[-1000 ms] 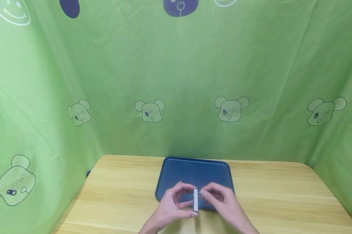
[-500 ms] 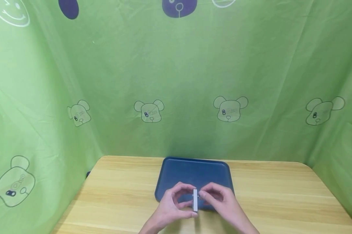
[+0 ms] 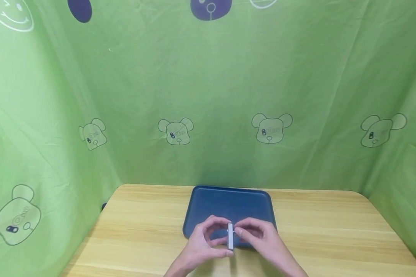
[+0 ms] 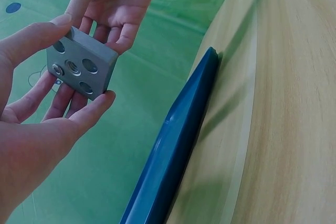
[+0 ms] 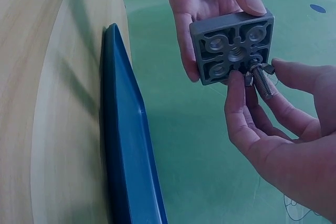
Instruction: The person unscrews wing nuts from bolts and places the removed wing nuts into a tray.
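My left hand (image 3: 202, 241) holds a square grey plate (image 5: 232, 51) by its edges, upright above the table. Round holes pierce the plate at its corners and centre. A threaded bolt (image 5: 263, 85) passes through one corner hole; its round head (image 4: 58, 70) shows on the opposite face in the left wrist view. On the bolt's shank, close against the plate, sits a wing nut (image 5: 269, 69). Thumb and index finger of my right hand (image 3: 261, 235) pinch the wing nut at its wings, while the other fingers curl below it.
Behind and beneath the hands, a dark blue tray (image 3: 228, 204) lies on the wood-grain table (image 3: 142, 227). Green curtains (image 3: 225, 161) printed with bear faces enclose the back and both sides.
My right fingertips have shifted slightly around the wing nut, which shows less in the head view now. The left hand and plate hold nearly the same place.
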